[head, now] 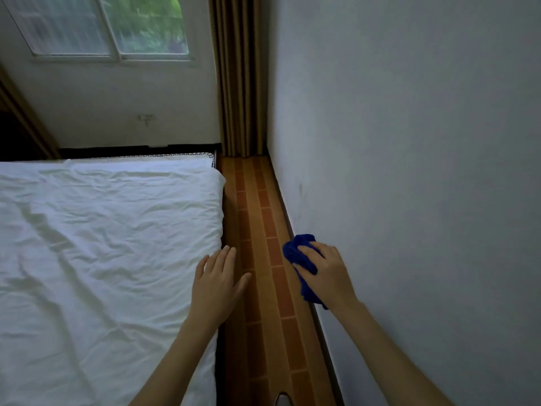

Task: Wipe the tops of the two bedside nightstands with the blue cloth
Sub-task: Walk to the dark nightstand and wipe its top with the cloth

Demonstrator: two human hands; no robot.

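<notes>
My right hand [326, 272] grips a bunched blue cloth [298, 250], held in the air over the narrow strip of floor beside the white wall. Part of the cloth hangs below my wrist. My left hand [218, 278] is open with fingers spread, hovering over the right edge of the bed. No nightstand is in view.
A bed with a rumpled white sheet [102, 244] fills the left. Between it and the wall [409, 171] runs a narrow aisle of orange-brown floor tiles [257, 230]. Brown curtains [241, 83] hang in the far corner beside a window [117, 27].
</notes>
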